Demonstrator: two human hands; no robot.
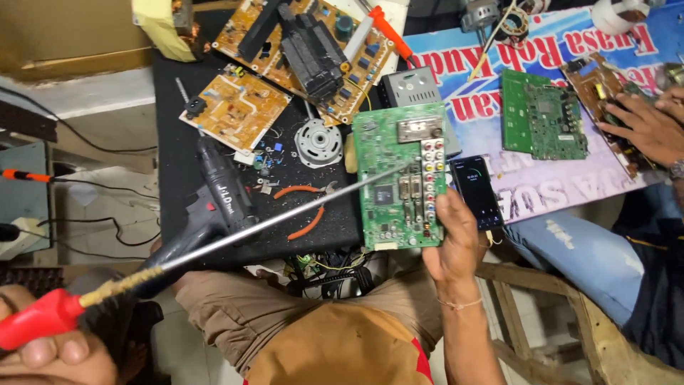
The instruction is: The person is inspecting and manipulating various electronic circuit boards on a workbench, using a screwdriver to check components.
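My right hand [456, 246] grips the lower right corner of a green circuit board [390, 182] and holds it tilted up over the black table's front edge. My left hand [57, 360], at the bottom left, is closed around the red handle [35, 321] of a long screwdriver. Its thin metal shaft [285, 214] runs up and to the right. The tip touches the board near a column of round coloured sockets [432, 171].
A black cordless drill [214, 203], orange-handled pliers [306, 210], a round motor [318, 142] and brown circuit boards [239, 107] lie on the black table. Beside my right hand lies a dark phone [476, 191]. At right, another person's hand [641, 125] rests on a board near a second green board [541, 114].
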